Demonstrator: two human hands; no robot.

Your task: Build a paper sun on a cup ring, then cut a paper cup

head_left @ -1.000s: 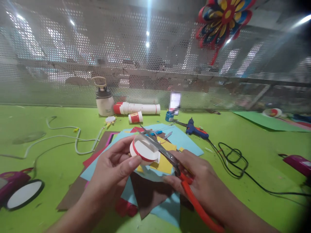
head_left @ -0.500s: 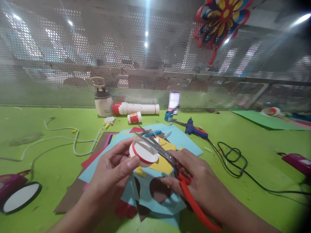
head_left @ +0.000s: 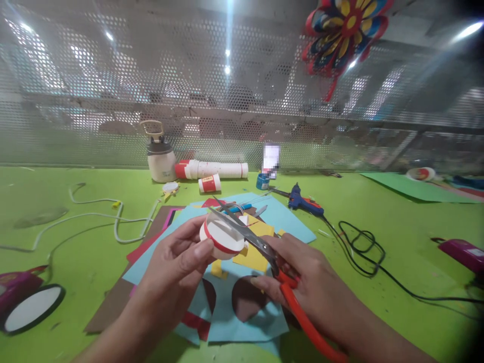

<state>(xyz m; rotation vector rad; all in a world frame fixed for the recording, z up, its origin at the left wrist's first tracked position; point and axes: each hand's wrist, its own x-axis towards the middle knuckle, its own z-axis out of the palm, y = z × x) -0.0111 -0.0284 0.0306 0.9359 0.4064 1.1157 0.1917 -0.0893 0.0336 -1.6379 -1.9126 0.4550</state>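
Pinched in my left hand (head_left: pixel 177 259) is a short, cut-down piece of a paper cup (head_left: pixel 223 241), white with a red band, its flat white side facing up. My right hand (head_left: pixel 298 275) is closed around the red handles of a pair of scissors (head_left: pixel 260 242). The scissor blades are slightly parted and lie across the cup piece's far rim, pointing up and left. Below both hands lies a light blue paper sheet (head_left: pixel 247 327) with round cut-outs. Yellow paper (head_left: pixel 260 229) sits under the blades.
On the green table (head_left: pixel 416 252) lie a blue glue gun (head_left: pixel 304 201) with a black cord, a small paper cup (head_left: pixel 209 183), a row of stacked cups (head_left: pixel 223 170) and a white bottle (head_left: pixel 161 164). A white cable (head_left: pixel 117 222) runs at left.
My left hand has shifted slightly left with the cup piece, tilting it a little. The light blue paper with holes below has dropped and lies flatter. The scissors have hardly moved.
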